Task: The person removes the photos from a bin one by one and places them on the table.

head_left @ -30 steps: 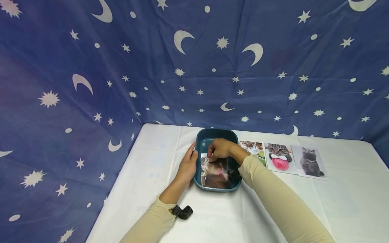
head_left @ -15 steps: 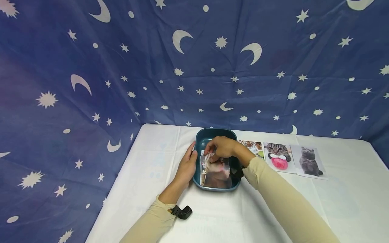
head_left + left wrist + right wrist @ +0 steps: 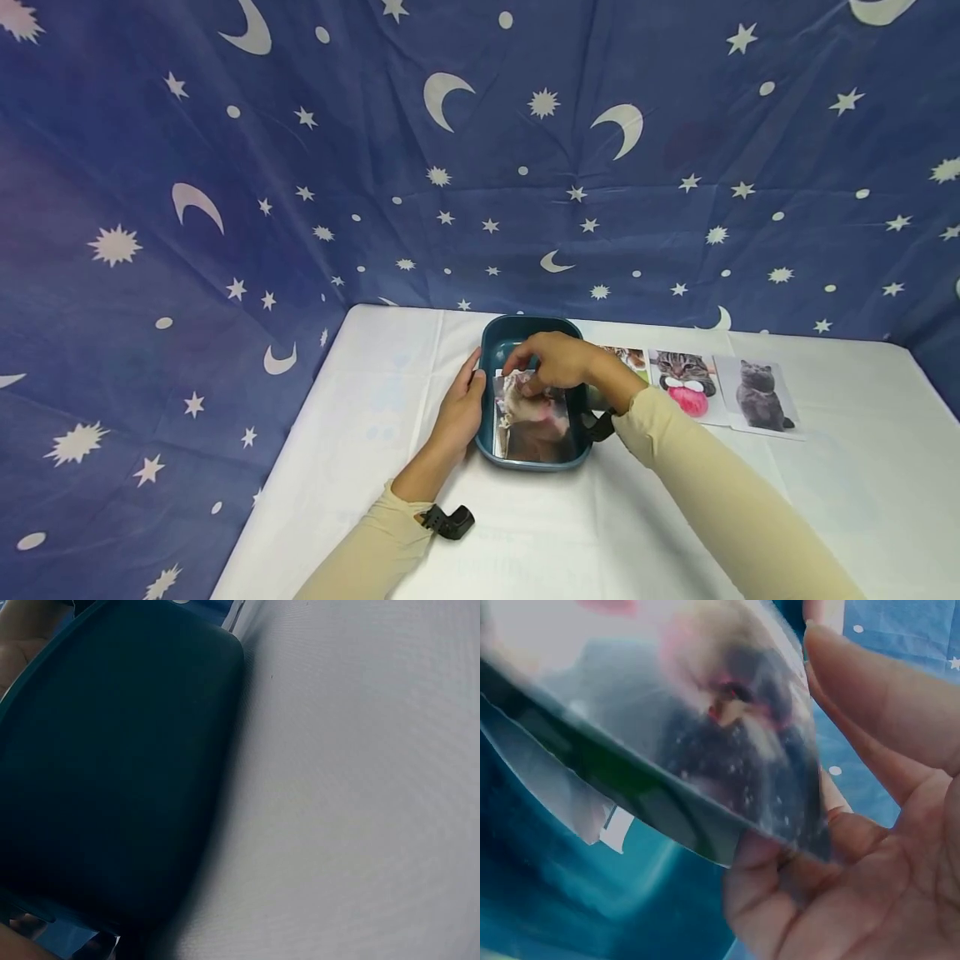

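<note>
A dark teal rectangular bin [image 3: 491,454] stands on the white table. Glossy animal photos, the top one a pale furry animal photo [image 3: 536,437], lie stacked inside it. My right hand [image 3: 555,360] reaches in over the far end of the stack, thumb and fingers at the top photo's edge. In the right wrist view, bent fingers [image 3: 761,900] hold a photo [image 3: 705,742] by its corner, its edge lifted off other sheets below. My left hand [image 3: 459,408] lies along the bin's left wall, fingers stretched forward; the left wrist view mostly shows the bin's side [image 3: 127,765].
To the right of the bin lie a tiger photo [image 3: 636,360], partly behind my right arm, a tabby photo with a pink ball [image 3: 688,392] and a grey cat photo [image 3: 759,396], in a row. A blue star-and-moon cloth [image 3: 487,167] hangs behind the table.
My right hand has shifted slightly up and away along the photo stack, and its wrist has moved right, covering more of the tiger photo. The left hand and bin stay nearly still.
</note>
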Demonstrator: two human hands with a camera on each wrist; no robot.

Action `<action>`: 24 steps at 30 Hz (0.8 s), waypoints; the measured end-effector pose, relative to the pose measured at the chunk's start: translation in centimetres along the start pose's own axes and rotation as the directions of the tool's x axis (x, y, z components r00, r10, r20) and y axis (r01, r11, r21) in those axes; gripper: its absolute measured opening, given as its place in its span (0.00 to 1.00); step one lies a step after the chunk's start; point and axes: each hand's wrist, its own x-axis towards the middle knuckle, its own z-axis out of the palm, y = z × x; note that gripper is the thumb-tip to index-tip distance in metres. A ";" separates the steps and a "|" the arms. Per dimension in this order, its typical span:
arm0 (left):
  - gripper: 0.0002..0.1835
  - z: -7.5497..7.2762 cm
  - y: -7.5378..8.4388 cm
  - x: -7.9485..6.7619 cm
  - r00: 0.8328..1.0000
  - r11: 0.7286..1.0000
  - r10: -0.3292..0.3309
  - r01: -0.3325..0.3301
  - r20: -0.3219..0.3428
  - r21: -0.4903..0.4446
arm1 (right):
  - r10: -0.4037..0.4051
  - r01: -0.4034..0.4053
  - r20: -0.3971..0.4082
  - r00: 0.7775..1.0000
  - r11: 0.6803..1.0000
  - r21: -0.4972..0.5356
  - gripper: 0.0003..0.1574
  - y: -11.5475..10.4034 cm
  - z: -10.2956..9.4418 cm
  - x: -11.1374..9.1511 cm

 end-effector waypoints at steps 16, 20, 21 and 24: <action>0.26 0.0 0.3 -0.1 1.000 1.000 -0.011 0.011 -0.001 -0.013 | 0.043 -0.037 -0.071 0.997 0.997 0.074 0.29 0.7 -0.1 -1.4; 0.26 0.0 0.2 -0.1 1.000 1.000 -0.016 0.016 0.000 -0.018 | 0.094 -0.076 -0.143 0.985 0.989 0.129 0.18 0.9 0.1 -2.1; 0.26 0.0 0.2 -0.1 1.000 1.000 -0.016 0.016 0.003 -0.018 | 0.108 -0.086 -0.162 0.981 0.987 0.135 0.15 0.9 0.1 -2.3; 0.26 0.0 0.2 -0.2 1.000 1.000 -0.007 0.007 0.007 -0.016 | 0.135 -0.101 -0.209 0.969 0.981 0.166 0.08 1.1 0.2 -2.9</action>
